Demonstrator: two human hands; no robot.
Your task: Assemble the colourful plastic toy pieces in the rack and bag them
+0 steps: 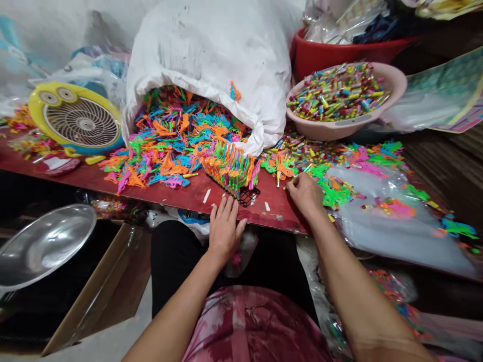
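While the left hand (224, 226) lies open, fingers extended and slightly spread, its fingertips are at the near edge of the black grid rack (249, 197). Rack is on the red worktop (279, 212), close to the front edge, packed with upright plastic pieces (222, 163) in orange, green, blue and pink, set in tight rows; some grid at its right end is bare. Right hand (306, 195) is right of the rack, thumb and fingers pinched together low over the worktop; can't tell if a small tube is between them. Green pieces (334, 187) just beside it, small multicolored tubes (311, 151) scattered beyond.

Left of and behind the rack, a loose mixed pile (162, 146) spills from an open white sack (219, 45). Pink basin (334, 131) full of tubes at back right, red tub (343, 58) behind it. Clear plastic bags (377, 221) at right, some pieces on top. Yellow-and-blue fan (86, 123) at left of the pile; metal bowl (49, 246) lower left, below worktop level, near a cardboard box (103, 291).
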